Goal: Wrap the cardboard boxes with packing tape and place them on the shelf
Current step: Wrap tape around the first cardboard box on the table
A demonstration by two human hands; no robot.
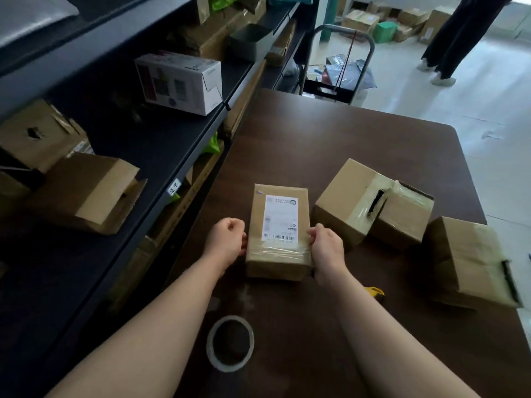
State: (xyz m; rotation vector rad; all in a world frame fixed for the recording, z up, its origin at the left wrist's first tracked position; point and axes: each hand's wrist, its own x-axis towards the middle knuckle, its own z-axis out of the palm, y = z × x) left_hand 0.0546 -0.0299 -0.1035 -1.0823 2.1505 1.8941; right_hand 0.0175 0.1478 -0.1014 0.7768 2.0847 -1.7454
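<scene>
dark brown table [330,145] beside a tall warehouse shelf [172,150] serves as the packing bench, where a person works on a labelled box [277,225] that lies flat toward the table's near left side, just right of the shelf. the left hand [227,239] sets its curled fingers against the box's left side, while the right hand [327,248] hooks its fingertips over the right top edge, so the box is clamped between the two; whether either thumb reaches underneath cannot be told. a band of clear tape [277,251] crosses the near end of the box, just below the shipping label. the tape roll [230,343] lies flat on the table nearer the person, between the forearms, touched by neither hand, and a yellow cutter [375,293] shows just right of the right forearm. to the right sit a large box [342,202], a smaller box [402,222] touching its right side, and a third box [471,262] near the table's right edge, all showing tape. on the shelf to the left rest a brown cardboard box [86,193] and, farther off, a white carton [181,81]. wrapping of the labelled box appears finished or close to it, with the hands either pressing the band down or taking hold for a lift. the next move likely calls for a firm squeeze from both sides, a lift clear of the table and a swing left to a bare stretch of shelf
</scene>
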